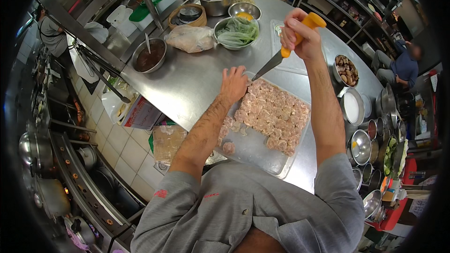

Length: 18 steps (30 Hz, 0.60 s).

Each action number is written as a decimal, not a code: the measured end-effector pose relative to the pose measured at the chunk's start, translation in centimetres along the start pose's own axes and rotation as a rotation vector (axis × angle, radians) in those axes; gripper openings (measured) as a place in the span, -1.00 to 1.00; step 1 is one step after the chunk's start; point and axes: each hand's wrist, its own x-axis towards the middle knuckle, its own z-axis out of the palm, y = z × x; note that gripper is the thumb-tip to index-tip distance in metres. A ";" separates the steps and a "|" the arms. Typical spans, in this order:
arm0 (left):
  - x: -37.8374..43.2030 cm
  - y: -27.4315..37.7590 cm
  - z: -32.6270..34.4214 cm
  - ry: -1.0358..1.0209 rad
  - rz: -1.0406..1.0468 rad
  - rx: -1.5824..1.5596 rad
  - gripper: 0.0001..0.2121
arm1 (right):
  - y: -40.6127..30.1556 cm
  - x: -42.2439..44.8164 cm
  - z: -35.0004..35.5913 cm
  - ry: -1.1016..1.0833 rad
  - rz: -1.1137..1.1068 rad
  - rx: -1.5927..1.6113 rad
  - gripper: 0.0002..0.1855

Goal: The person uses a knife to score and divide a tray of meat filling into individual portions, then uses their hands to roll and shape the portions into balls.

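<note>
My right hand [299, 35] grips the yellow handle of a knife [270, 64], its blade slanting down to the left. The knife's tip is at the far left corner of a clear plastic tray [260, 151]. Many pale pink dumplings [274, 109] sit packed in rows on that tray, and a single one [229, 148] lies apart near its left side. My left hand [235, 83] rests at the same corner, close to the knife tip. Its fingers are spread a little, and whether they pinch anything there is hidden.
On the steel table [190, 95] stand a bowl of dark sauce [149, 56], a plastic-wrapped bag [190, 38], a bowl of leafy greens [236, 32] and a bowl of brown mushroom pieces [346, 71]. A stove [88, 189] runs along the left. Two people are farther off.
</note>
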 end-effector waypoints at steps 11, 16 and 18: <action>0.1 -0.3 -0.4 -0.072 0.013 -0.010 -0.80 | 1.5 0.8 0.5 0.061 0.014 0.038 -0.88; 0.6 -0.3 -1.0 -0.102 -0.019 -0.119 -0.79 | 0.0 -1.2 -0.1 0.174 -0.135 0.034 -0.89; 0.6 -0.5 -1.3 -0.120 -0.063 -0.192 -0.77 | -0.8 -1.9 0.0 0.185 -0.163 -0.009 -0.90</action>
